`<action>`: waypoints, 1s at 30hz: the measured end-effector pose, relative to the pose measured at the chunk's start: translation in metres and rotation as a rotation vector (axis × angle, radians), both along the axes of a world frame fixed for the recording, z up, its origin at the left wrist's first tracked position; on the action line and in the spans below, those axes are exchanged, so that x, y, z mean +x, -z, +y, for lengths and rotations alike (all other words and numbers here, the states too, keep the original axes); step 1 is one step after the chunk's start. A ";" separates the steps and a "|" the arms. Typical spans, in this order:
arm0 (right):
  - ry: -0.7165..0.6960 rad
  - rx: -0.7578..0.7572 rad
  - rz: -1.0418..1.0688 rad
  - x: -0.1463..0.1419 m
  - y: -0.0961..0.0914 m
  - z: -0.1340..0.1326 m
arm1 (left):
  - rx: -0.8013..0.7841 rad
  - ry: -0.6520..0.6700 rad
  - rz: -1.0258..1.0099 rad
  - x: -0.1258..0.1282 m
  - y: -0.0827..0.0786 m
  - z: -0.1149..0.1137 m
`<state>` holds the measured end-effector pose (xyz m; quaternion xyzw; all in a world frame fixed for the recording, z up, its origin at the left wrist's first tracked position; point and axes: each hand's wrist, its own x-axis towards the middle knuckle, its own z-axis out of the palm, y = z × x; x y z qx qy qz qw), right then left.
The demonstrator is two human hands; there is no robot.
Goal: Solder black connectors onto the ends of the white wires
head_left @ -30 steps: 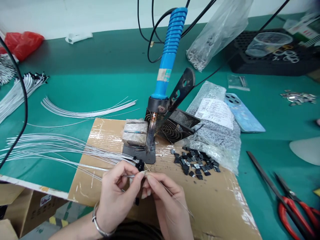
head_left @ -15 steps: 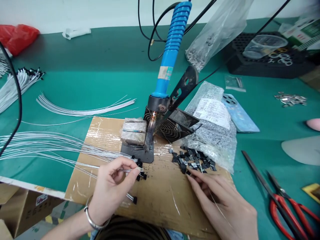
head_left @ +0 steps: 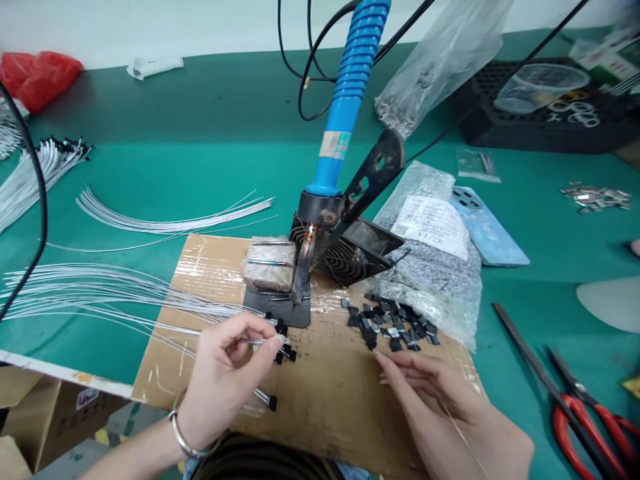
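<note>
Head view. The right hand (head_left: 435,407) has been drawn back slightly from the heap of small black square pieces (head_left: 393,327), and its fingertips (head_left: 379,357) now lie just short of the heap's near edge. The left hand (head_left: 227,373) is little changed. It is narrowly closed, with thumb and forefinger pinching a thin white wire (head_left: 255,341) near its end, just beside a small cluster of black pieces (head_left: 286,353) at the near edge of a black metal stand base (head_left: 300,320). Its wrist is turned inward and carries a silver bangle (head_left: 183,433). The right hand is held low and almost flat, fingers lightly together, above a taped brown cardboard sheet (head_left: 320,393). A fine wire (head_left: 463,440) trails from it toward the near right; whether this wire is gripped cannot be told. The work in hand is judged to be the pairing of wire ends with black pieces, and a fresh piece from the heap is judged to be called for at the right fingertips. Loose white wires (head_left: 100,293) are fanned out to the left, a blue soldering iron (head_left: 345,100) stands far of the hands, and red-handled scissors (head_left: 585,427) lie to the near right.
</note>
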<state>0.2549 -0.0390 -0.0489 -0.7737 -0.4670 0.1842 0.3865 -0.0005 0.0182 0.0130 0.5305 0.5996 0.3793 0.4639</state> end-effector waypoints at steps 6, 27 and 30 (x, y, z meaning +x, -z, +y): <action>-0.058 0.114 0.444 -0.048 -0.021 0.016 | 0.007 0.001 0.022 0.000 0.001 0.001; -0.106 -0.008 0.957 -0.101 -0.053 0.033 | -0.067 0.090 -0.169 0.010 -0.020 0.016; -0.143 0.012 0.919 -0.099 -0.051 0.032 | -0.071 0.104 -0.165 0.010 -0.021 0.017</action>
